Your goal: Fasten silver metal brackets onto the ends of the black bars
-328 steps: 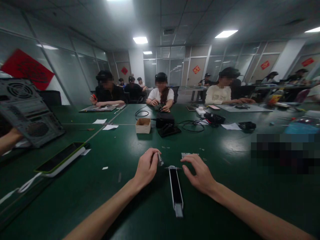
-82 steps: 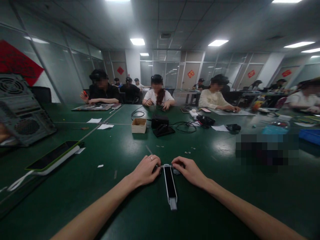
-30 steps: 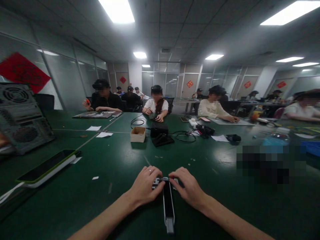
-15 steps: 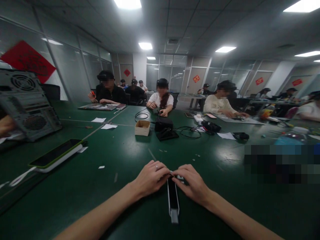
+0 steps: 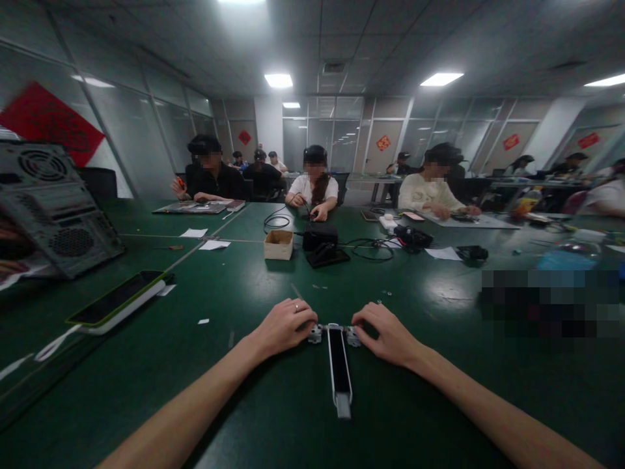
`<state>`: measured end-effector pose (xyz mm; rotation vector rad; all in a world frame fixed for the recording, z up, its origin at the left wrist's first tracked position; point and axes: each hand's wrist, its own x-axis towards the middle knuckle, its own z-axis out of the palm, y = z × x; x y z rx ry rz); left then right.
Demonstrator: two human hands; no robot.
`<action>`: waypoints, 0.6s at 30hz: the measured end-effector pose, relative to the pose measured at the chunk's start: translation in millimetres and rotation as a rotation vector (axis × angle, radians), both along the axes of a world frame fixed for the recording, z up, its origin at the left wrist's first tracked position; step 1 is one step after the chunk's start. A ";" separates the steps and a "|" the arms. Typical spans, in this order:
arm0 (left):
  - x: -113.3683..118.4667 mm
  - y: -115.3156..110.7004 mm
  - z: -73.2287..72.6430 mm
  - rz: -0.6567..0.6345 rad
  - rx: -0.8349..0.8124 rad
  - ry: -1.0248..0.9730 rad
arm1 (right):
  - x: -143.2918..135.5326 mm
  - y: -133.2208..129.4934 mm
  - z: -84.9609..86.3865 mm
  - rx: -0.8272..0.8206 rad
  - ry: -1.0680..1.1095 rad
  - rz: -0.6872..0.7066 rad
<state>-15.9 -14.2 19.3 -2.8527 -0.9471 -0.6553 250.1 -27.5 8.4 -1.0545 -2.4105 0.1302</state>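
A long, narrow device [image 5: 340, 365] with a white frame, a black middle strip and a grey end piece lies on the green table, pointing towards me. Beside its far end, on the left, sits a small silvery metal part [image 5: 315, 335]. A similar metal part [image 5: 352, 337] is on the right. The curled fingers of my left hand [image 5: 288, 329] are closed at the left part. My right hand [image 5: 388, 332] has its thumb and fingertips bent around the right part. The fingertips partly hide both pieces.
Ahead stand a small open box [image 5: 278, 246] and a black device [image 5: 319, 238] with cables. A phone [image 5: 120, 296] rests on a white block at left, near a computer case [image 5: 61, 208]. A bottle [image 5: 569, 251] is at right. Several people sit across the table.
My hands were together at the device's far end. They have moved apart to either side, and the far end and small metal parts now show.
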 end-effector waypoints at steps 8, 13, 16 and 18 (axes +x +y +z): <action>0.6 2.0 -2.7 0.003 0.030 0.002 | -1.2 -0.6 -2.2 0.011 -0.015 0.017; 1.3 3.0 -6.2 0.026 0.020 0.020 | -1.9 -1.4 -1.0 -0.017 -0.007 0.012; 4.0 1.7 -8.4 0.041 0.008 0.024 | -1.7 -0.5 -3.0 -0.038 0.001 0.013; 6.4 0.4 -9.3 0.051 -0.004 0.022 | -1.3 0.2 -4.7 -0.035 0.010 0.023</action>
